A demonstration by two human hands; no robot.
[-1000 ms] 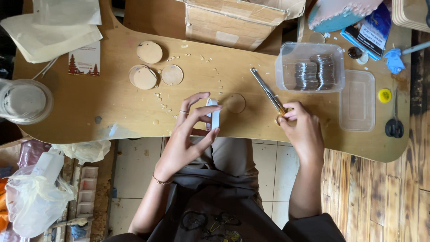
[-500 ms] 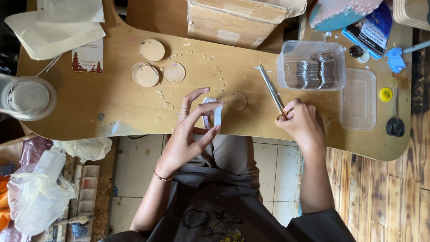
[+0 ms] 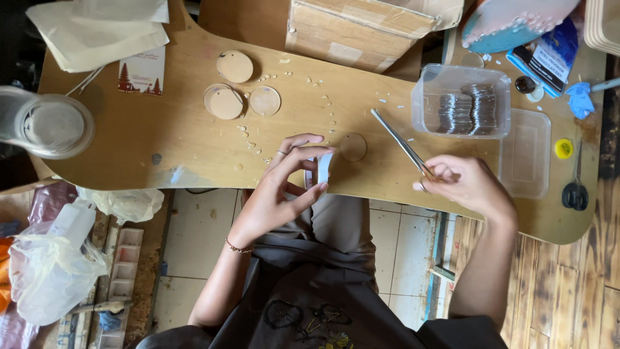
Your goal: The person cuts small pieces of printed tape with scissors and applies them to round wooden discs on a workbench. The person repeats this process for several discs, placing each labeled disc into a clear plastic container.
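While the left hand (image 3: 284,187) stays clamped on a small white piece (image 3: 323,168), the tweezers (image 3: 403,145) have tilted.

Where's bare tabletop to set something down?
Free: the wide stretch between the lidded tub and the left hand, below the wooden discs. Crowded: right end, around the clear container, flat lid and scissors.

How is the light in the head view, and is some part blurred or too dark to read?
Head view: soft, even light on the wooden table, with only faint shadows under the left hand and right hand; mild glare on the clear plastic box; the top left corner is nearly black; hands and tweezers look sharp, without motion blur.
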